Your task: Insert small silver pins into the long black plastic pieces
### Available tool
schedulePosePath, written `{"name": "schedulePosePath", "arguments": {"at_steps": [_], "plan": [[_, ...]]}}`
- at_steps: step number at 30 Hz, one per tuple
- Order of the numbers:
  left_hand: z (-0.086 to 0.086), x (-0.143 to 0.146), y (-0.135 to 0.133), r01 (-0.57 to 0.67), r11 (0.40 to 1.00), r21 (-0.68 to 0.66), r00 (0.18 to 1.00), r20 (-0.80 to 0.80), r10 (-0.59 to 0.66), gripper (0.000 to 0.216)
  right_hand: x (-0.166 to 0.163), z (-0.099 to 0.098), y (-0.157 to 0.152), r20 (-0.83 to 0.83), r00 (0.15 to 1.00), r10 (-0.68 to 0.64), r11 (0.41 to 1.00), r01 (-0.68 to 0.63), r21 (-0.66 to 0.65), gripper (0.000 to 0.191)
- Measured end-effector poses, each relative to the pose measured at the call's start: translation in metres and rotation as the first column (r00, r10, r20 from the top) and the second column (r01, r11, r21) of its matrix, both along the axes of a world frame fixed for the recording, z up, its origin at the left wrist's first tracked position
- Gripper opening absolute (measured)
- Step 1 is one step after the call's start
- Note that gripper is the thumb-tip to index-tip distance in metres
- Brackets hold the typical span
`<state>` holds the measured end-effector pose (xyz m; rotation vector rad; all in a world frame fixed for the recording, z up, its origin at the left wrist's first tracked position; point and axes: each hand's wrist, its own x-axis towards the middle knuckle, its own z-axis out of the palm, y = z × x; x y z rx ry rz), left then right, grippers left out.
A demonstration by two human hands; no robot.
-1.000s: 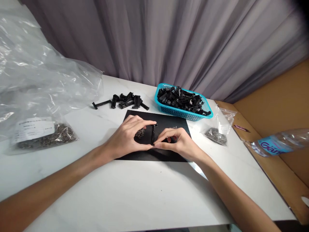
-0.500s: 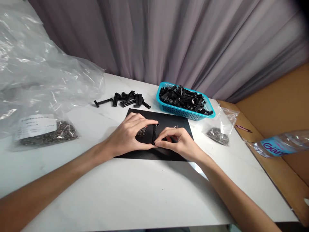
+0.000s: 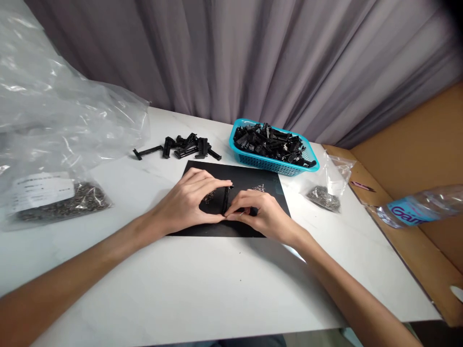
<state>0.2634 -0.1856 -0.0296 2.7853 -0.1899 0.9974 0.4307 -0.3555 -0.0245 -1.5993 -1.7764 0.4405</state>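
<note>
Both hands meet over a black mat [image 3: 265, 184] on the white table. My left hand [image 3: 190, 202] pinches a narrow black plastic strip [image 3: 226, 200] between forefinger and thumb, holding it on end. My right hand [image 3: 258, 214] presses its fingertips against the strip's near end, fingers curled around another small black piece. Small heaps of tiny metal bits [image 3: 210, 196] lie on the mat beside the hands.
A turquoise basket [image 3: 269, 164] of black plastic parts stands behind the mat. Loose black parts [image 3: 186, 147] lie to its left. A large clear bag [image 3: 54, 125] with metal bits fills the left. A small bag of metal bits [image 3: 323, 197], a water bottle [image 3: 419, 207] and cardboard [image 3: 427, 159] lie right.
My right hand has closed in against the strip, fingers now tighter to the left hand. The camera view has shifted slightly; the strip stays on end.
</note>
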Motion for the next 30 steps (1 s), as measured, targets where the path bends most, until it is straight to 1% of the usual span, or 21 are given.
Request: {"name": "schedulePosePath", "arguments": {"at_steps": [2,4,10,14,17,19,23,26,28,30], "plan": [[0.001,0.0,-0.001,-0.009,1.0,-0.002,1.0,0.004,0.009,0.05,0.001,-0.001,0.0,-0.042,0.999,0.023,1.0,-0.022,0.006,0.006],[0.002,0.0,-0.001,-0.012,1.0,0.001,1.0,0.007,0.012,0.05,0.002,-0.001,0.001,-0.062,0.998,0.019,1.0,-0.019,0.001,0.008],[0.001,0.001,-0.003,-0.001,1.0,0.026,1.0,0.029,0.0,0.048,-0.001,-0.005,0.003,-0.084,0.994,-0.063,0.995,0.056,-0.084,0.009],[0.001,0.0,-0.005,0.017,0.998,0.064,0.997,0.072,-0.022,0.046,-0.004,-0.01,0.003,-0.146,0.984,-0.107,0.988,0.089,-0.123,0.017],[0.003,-0.002,-0.005,0.036,0.996,0.079,0.995,0.095,-0.043,0.049,-0.007,-0.009,0.002,-0.144,0.982,-0.124,0.987,0.108,-0.116,0.023],[0.004,-0.003,-0.004,0.021,0.999,0.045,0.996,0.086,-0.025,0.051,-0.009,-0.006,0.001,-0.148,0.978,-0.144,0.986,0.13,-0.103,0.026],[0.004,-0.003,-0.003,-0.092,0.988,-0.12,0.994,0.049,0.098,0.055,-0.008,0.008,-0.002,-0.186,0.973,-0.135,0.991,0.131,-0.032,0.03],[0.004,-0.002,-0.003,-0.099,0.979,-0.178,0.995,0.007,0.102,0.059,-0.005,0.016,-0.006,-0.195,0.972,-0.132,0.987,0.147,0.062,0.04],[0.004,-0.002,-0.004,-0.092,0.974,-0.206,0.996,-0.008,0.092,0.059,-0.003,0.016,-0.008,-0.167,0.965,-0.203,0.97,0.222,0.104,0.048],[0.003,-0.002,-0.003,-0.098,0.968,-0.233,0.995,-0.008,0.099,0.06,-0.002,0.013,-0.009,-0.154,0.944,-0.291,0.946,0.308,0.103,0.056]]}}
